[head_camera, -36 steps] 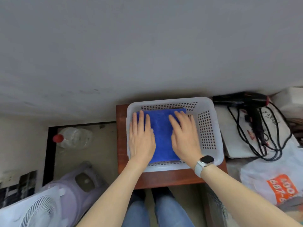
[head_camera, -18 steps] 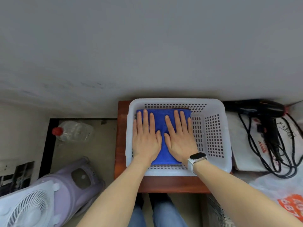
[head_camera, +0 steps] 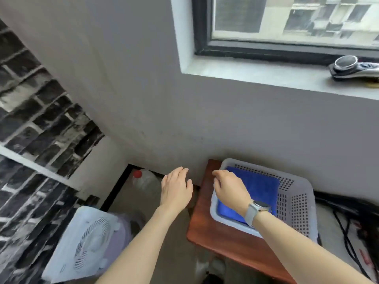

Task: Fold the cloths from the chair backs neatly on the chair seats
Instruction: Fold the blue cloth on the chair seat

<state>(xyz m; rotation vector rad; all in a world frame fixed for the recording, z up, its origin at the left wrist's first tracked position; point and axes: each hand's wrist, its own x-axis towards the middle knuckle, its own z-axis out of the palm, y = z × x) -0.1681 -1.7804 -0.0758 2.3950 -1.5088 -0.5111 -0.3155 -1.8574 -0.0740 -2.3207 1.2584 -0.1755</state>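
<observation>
One head-worn camera looks forward and down at a wall corner, close above the basket [head_camera: 295, 212] on a wooden stool [head_camera: 221, 240], window [head_camera: 287, 21] upper right.

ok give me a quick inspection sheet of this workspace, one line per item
surface: wooden seat or stool top, reddish brown, carrying the basket
job's things: blue cloth lying folded flat inside the white perforated plastic basket
clutter: white box fan on the floor at left, clear plastic bottle with red cap by the wall
grippers: left hand open, in the air left of the seat, holding nothing; right hand with fingers loosely curled above the basket's left edge, holding nothing
cables: black cords right of the basket
surroundings: grey wall, window, dark gadget on the sill, brick-pattern panel at left
</observation>
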